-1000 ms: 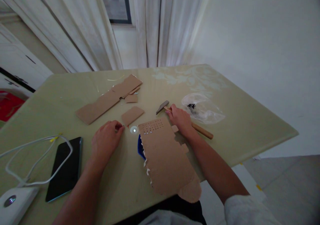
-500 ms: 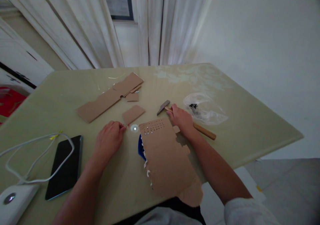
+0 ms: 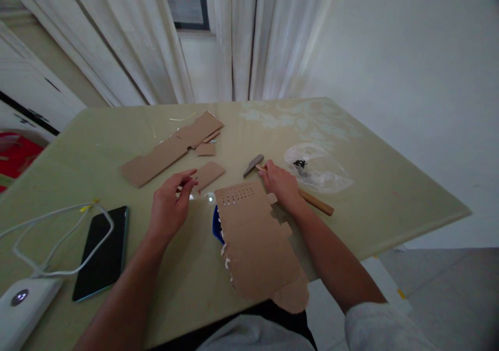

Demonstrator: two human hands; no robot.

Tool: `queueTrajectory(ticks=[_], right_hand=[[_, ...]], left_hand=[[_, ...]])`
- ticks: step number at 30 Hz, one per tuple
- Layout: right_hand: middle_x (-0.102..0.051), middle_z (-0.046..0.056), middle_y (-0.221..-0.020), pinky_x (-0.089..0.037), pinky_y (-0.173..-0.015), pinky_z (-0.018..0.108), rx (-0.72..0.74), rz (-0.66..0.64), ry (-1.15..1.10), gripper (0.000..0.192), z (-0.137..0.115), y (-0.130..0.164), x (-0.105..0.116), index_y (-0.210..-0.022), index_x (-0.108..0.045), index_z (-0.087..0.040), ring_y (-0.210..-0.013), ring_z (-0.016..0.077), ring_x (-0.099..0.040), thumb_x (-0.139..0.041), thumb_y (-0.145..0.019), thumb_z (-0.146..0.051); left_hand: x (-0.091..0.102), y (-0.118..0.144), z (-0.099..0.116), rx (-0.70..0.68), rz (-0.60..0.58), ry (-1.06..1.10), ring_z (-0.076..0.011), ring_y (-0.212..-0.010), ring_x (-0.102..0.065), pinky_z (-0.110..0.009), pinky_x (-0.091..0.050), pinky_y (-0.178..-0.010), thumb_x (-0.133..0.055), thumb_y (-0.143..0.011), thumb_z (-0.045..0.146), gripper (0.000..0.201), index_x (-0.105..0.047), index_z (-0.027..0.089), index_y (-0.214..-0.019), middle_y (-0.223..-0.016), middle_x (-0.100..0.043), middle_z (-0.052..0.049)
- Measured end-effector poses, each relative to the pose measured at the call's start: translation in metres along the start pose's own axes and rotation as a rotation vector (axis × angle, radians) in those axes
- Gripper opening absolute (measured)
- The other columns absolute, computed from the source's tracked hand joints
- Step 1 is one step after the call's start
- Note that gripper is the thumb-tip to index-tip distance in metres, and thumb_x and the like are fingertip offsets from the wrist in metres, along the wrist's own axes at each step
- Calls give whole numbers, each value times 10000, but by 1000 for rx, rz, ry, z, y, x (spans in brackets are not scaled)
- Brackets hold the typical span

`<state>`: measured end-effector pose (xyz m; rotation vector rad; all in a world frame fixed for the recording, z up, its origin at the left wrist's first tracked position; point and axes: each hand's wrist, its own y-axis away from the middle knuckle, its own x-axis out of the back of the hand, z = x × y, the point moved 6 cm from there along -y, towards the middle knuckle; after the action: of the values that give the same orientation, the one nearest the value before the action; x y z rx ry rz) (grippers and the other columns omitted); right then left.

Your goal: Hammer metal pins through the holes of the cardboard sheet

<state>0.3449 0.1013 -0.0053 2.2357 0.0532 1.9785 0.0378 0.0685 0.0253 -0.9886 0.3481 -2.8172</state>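
Observation:
A hammer [image 3: 316, 203] with a wooden handle and dark metal head lies in my closed right hand [image 3: 281, 184], low over the table. My left hand [image 3: 171, 200] is raised just left of the cardboard's far edge, thumb and forefinger close together in a pinch. What they hold, if anything, is too small to make out. Between my arms rests a brown cardboard piece [image 3: 257, 242] with rows of small holes near its far end and several pale studs there. Under its left side shows part of a blue object [image 3: 216, 226]. Beside its far left corner sits a small clear round piece [image 3: 211, 198].
Farther back lie a small cardboard piece [image 3: 210, 174] and a long cardboard strip [image 3: 163, 156]. A clear plastic bag [image 3: 325, 171] with small black bits is on the right. At left are a phone [image 3: 102, 257], a white cable [image 3: 58, 274] and a white box [image 3: 31, 304].
My left hand has lifted off the tabletop and turned, its fingers now more visible. My right hand keeps hold of the hammer in nearly the same place. The view has shifted slightly.

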Motion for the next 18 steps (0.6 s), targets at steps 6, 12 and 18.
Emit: queueTrajectory(ticks=[6, 12, 18], right_hand=[[-789, 172, -1246, -575, -876, 407, 25, 18, 8, 406, -2, 0, 0, -1403, -548, -217, -1105, 339, -784, -370, -1166, -493], [-785, 168, -1253, -573, -894, 435, 31, 14, 3, 418, -1, 1, 1, -1418, -543, -215, -1113, 351, -778, -358, -1167, -493], [-790, 150, -1234, -577, -871, 427, 47, 32, -11, 402, -2, 3, 1, -1402, -552, -224, -1083, 351, -783, -375, -1162, -494]], left_hand=[[-12, 4, 29, 140, 35, 550, -218, -937, -793, -382, -643, -926, -818, -862, 425, 355, -767, 185, -1119, -1076, -840, -89], [-28, 3, 75, 15, -32, 736, -211, -893, -829, -367, -685, -898, -892, -850, 370, 586, -656, 192, -1356, -907, -821, -28], [-32, 13, 66, 2, 27, 585, -230, -981, -835, -365, -706, -864, -915, -827, 394, 315, -831, 204, -1064, -1467, -734, -130]])
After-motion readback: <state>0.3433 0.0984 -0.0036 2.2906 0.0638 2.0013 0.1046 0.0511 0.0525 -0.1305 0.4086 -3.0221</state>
